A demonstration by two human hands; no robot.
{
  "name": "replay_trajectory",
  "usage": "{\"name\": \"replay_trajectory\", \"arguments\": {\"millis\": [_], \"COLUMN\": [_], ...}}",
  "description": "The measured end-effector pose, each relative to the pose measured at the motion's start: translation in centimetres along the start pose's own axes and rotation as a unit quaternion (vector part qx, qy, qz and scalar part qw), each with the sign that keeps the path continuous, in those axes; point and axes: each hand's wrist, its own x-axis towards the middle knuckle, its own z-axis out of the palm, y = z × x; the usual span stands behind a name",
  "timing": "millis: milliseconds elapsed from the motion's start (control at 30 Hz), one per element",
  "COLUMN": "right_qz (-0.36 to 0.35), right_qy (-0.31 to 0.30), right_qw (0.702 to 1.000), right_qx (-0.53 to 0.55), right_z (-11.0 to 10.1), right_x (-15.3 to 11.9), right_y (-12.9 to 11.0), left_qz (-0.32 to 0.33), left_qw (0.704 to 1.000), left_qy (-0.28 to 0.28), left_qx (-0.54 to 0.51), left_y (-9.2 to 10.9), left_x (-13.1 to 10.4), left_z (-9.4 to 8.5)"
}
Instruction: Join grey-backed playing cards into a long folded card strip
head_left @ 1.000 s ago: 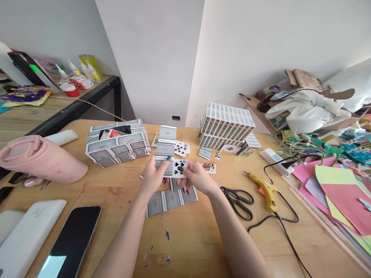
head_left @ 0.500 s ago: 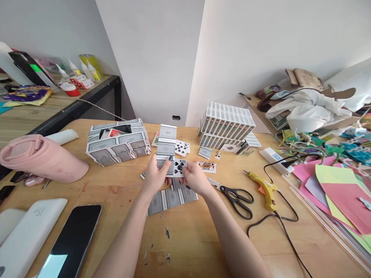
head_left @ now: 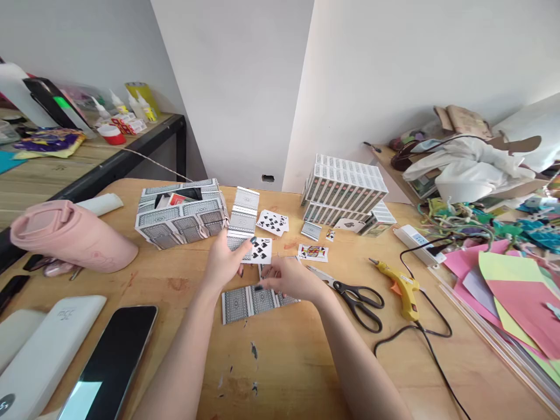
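My left hand [head_left: 225, 259] is closed on a strip of joined playing cards [head_left: 243, 221], patterned grey backs up. A spade card [head_left: 261, 251] sticks out to the right from under its thumb. My right hand [head_left: 286, 275] is apart from that strip, its fingers half bent and spread over a second row of joined cards [head_left: 238, 304] lying on the table. Whether those fingertips touch the row is hard to see. Past the hands lie loose spade cards [head_left: 272, 222], a picture card [head_left: 313, 252] and a small folded card piece [head_left: 311, 231].
A box built of cards [head_left: 181, 219] stands at the left, stacked card packs [head_left: 345, 189] at the back right. Black-handled scissors [head_left: 359, 297] and a yellow glue gun [head_left: 405, 286] with its cord lie at the right. A phone [head_left: 109, 361] and a pink bottle [head_left: 74, 236] are on the left.
My right hand has let go of the spade card and moved down to the row on the table. My left hand has shifted slightly left with the card strip, which now leans.
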Motion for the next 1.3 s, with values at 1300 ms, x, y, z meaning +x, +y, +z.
{"name": "replay_trajectory", "arguments": {"millis": [1300], "right_qz": [0.163], "right_qy": [0.27], "right_qw": [0.938], "right_qx": [-0.147], "right_z": [-6.7], "right_x": [10.2], "right_y": [3.6], "left_qz": [-0.18], "left_qw": [0.964], "left_qy": [-0.115], "left_qx": [-0.159], "left_y": [-0.4], "left_x": [0.4], "left_z": [-1.2]}}
